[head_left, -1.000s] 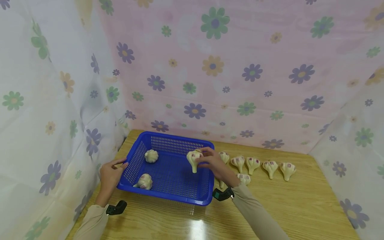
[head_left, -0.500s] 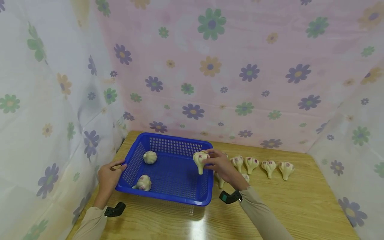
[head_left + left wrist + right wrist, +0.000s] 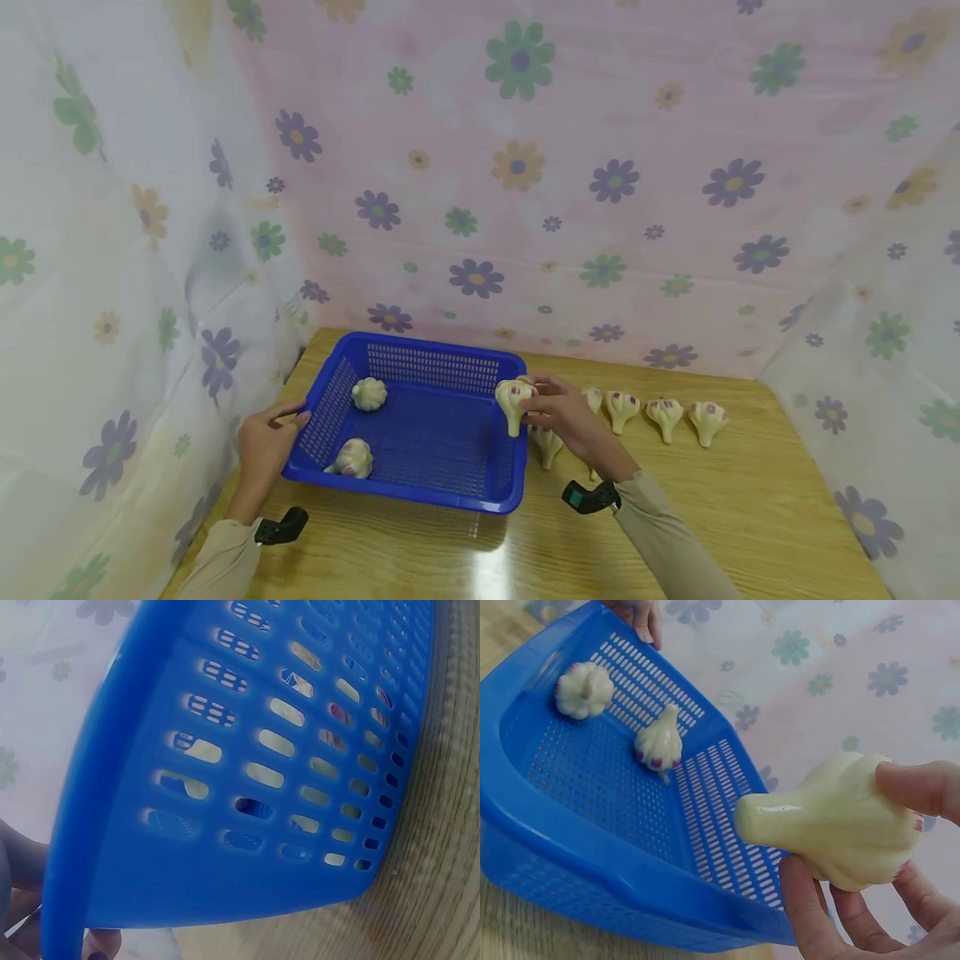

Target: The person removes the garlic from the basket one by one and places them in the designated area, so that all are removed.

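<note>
My left hand [image 3: 266, 442] grips the left rim of a blue plastic basket [image 3: 408, 493]; its perforated wall [image 3: 180, 881] fills most of the left wrist view. Over the basket's right rim, a pale garlic bulb [image 3: 513, 400] with purple marks is held stem down by my right hand [image 3: 572, 423]. In the right wrist view, thumb and fingers wrap the base of this garlic bulb [image 3: 847, 817], its stem pointing left. Inside the basket, one garlic bulb [image 3: 370, 393] lies near the back left and another garlic bulb [image 3: 354, 459] near the front left.
Right of the basket, several garlic bulbs [image 3: 664, 416] form a row on the wooden table [image 3: 720, 517]. A nearer garlic bulb [image 3: 548, 447] lies close to the right rim; my right arm partly hides others. Floral cloth [image 3: 551, 167] encloses the back and sides.
My right hand has carried the garlic bulb rightward, from inside the basket's right part to above its right rim. The left hand keeps its grip. The head view has shifted slightly.
</note>
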{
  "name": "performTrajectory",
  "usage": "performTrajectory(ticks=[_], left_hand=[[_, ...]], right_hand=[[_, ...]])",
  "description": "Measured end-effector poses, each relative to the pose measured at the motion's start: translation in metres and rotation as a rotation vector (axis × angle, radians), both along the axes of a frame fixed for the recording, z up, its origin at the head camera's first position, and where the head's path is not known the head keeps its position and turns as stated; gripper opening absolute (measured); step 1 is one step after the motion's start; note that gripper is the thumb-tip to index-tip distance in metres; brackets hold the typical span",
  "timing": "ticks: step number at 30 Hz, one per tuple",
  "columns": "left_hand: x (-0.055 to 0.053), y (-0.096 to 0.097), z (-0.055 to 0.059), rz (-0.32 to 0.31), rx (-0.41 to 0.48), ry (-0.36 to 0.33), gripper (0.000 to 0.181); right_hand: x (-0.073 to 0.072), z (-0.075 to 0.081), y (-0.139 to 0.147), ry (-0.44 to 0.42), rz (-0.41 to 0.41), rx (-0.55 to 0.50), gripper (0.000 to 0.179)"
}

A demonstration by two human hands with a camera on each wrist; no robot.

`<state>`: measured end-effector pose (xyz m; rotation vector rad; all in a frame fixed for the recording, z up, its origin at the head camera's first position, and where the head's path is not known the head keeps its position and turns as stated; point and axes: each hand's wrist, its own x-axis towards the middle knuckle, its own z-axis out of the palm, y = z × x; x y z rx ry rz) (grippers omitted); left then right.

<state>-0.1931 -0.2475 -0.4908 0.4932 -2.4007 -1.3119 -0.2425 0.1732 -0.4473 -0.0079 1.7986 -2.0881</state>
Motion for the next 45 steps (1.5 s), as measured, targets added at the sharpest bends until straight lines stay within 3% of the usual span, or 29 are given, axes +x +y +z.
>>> performTrajectory(ticks=[20, 26, 30, 35, 40, 45], left_hand=[[-0.002, -0.001, 0.006, -0.019, -0.033, -0.026, 0.023], [-0.002, 0.001, 0.006, -0.027, -0.102, -0.025, 0.024], [-0.003, 0.001, 0.005, -0.037, -0.149, -0.013, 0.023], [-0.006, 0.001, 0.005, -0.054, -0.129, -0.040, 0.026], [-0.006, -0.002, 0.006, -0.049, -0.090, -0.080, 0.030], [-0.006, -0.002, 0.009, -0.049, -0.069, -0.102, 0.033]], right_hand=[[0.012, -0.011, 0.049, 0.024, -0.018, -0.009, 0.048], [0.018, -0.015, 0.068, 0.009, -0.018, 0.044, 0.061], [0.020, -0.016, 0.079, 0.023, -0.029, 0.062, 0.058], [0.023, -0.018, 0.092, 0.032, -0.047, 0.094, 0.055], [0.026, -0.020, 0.107, 0.023, -0.039, 0.129, 0.069], [0.027, -0.022, 0.123, 0.035, -0.047, 0.181, 0.071]])
